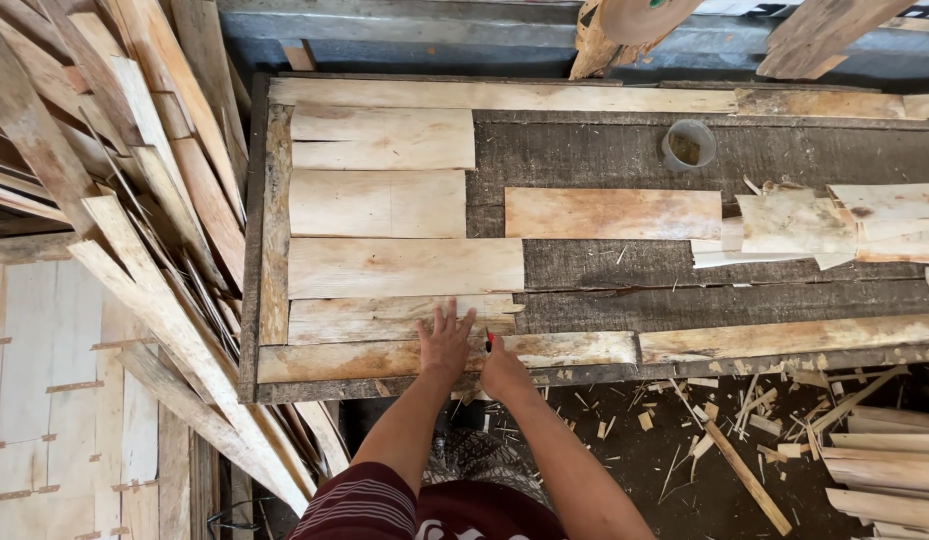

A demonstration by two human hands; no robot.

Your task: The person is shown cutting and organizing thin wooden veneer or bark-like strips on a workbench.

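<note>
My left hand (445, 343) lies flat, fingers spread, on a thin pale wood veneer strip (385, 318) near the front edge of a dark worktable (685, 150). My right hand (504, 370) sits just to its right, closed around a small red-tipped tool (490, 342) whose tip touches the veneer by the front strip (565, 350). Several veneer sheets (405, 267) lie side by side on the table's left half, bordered by narrow strips along the left and far edges.
A loose veneer piece (613, 213) lies mid-table, with broken sheets (845, 225) at the right. A small grey cup (689, 144) stands at the back. Long veneer strips (135, 200) lean at the left. Wood scraps (745, 430) litter the floor below.
</note>
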